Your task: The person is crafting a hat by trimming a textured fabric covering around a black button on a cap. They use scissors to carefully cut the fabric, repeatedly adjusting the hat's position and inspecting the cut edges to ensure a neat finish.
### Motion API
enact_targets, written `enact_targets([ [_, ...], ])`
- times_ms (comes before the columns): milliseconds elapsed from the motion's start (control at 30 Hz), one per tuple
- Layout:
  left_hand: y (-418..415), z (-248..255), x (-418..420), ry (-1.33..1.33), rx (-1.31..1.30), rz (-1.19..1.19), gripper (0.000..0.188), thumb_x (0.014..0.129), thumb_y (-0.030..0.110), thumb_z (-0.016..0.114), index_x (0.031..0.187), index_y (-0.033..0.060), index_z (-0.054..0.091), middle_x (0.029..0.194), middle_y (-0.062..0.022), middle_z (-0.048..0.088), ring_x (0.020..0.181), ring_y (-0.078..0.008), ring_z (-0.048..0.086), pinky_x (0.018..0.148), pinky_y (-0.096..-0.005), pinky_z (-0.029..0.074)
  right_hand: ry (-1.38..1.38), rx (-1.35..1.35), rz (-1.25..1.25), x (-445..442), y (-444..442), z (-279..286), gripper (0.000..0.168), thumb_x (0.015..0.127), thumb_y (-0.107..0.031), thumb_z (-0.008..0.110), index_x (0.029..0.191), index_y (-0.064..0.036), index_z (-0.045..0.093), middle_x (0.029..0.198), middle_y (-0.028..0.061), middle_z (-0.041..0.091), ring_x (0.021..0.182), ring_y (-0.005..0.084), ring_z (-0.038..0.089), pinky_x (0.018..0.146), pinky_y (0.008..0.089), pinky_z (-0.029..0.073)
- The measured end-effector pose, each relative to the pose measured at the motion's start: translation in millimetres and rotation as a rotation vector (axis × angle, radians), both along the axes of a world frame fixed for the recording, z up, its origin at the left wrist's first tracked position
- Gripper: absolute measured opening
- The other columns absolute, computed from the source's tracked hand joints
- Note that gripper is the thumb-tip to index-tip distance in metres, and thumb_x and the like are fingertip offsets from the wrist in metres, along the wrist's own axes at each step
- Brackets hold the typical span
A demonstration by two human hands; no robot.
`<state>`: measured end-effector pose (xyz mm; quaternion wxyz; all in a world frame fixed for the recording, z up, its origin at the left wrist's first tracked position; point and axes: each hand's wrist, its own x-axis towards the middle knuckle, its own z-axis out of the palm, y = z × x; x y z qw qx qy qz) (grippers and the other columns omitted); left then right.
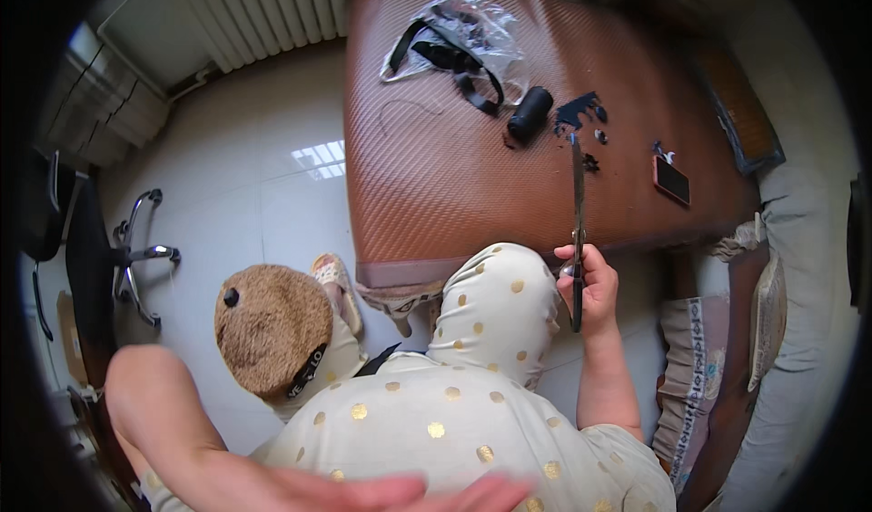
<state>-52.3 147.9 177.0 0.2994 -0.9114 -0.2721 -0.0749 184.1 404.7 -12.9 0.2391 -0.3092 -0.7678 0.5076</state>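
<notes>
My right hand (pixel 591 286) grips a pair of scissors (pixel 579 205) by the black handle, beside my right knee. Their long blades point away from me, over the near part of a brown woven mat (pixel 422 192). My left hand (pixel 436 493) is blurred and close to the camera at the bottom, before my chest. Its fingers are stretched out, and nothing shows in them. A brown fuzzy beret (pixel 272 324) rests on my left knee, with a black ribbon bearing writing at its rim. Beyond the scissor tips lie dark fabric scraps (pixel 575 111) and a black cylinder (pixel 531 113).
On the mat, a clear plastic bag (pixel 487 31) lies with black straps (pixel 470 89), and a phone (pixel 672 181) at the right. A swivel chair base (pixel 139 256) stands on the tiled floor at left. Cushions (pixel 766 321) line the right side.
</notes>
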Motion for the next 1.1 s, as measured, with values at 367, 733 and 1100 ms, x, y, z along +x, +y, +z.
enact_targets([
  [367, -184, -125, 14, -0.846, -0.285, 1.237, 0.053, 0.072, 0.033, 0.086, 0.116, 0.0113, 0.065, 0.119, -0.0104, 0.063, 0.111, -0.0342, 0.061, 0.087, -0.0446, 0.052, -0.174, -0.254, 0.609, -67, -84, 29, 0.069, 0.079, -0.054, 0.077, 0.116, -0.002, 0.052, 0.076, -0.0006, 0.048, 0.07, 0.0082, 0.045, 0.063, 0.0262, 0.04],
  [733, -243, -218, 13, -0.9, -0.054, 1.18, 0.063, 0.065, 0.0, 0.078, 0.122, 0.0118, 0.052, 0.137, -0.0144, 0.054, 0.128, -0.0401, 0.054, 0.098, -0.0479, 0.053, -0.198, -0.368, 0.529, -181, -195, -96, 0.047, 0.08, -0.036, 0.077, 0.096, 0.001, 0.052, 0.077, 0.0064, 0.06, 0.07, 0.013, 0.056, 0.063, 0.0308, 0.048],
  [1100, -225, -218, 41, -0.66, 0.249, 1.388, 0.033, 0.07, 0.0, 0.069, 0.101, 0.0089, 0.065, 0.097, -0.0063, 0.06, 0.089, -0.027, 0.061, 0.084, -0.043, 0.05, -0.1, -0.525, 0.449, -185, -200, -95, 0.023, 0.092, -0.025, 0.067, 0.099, -0.007, 0.053, 0.08, -0.0001, 0.058, 0.067, 0.007, 0.054, 0.061, 0.0245, 0.047],
])
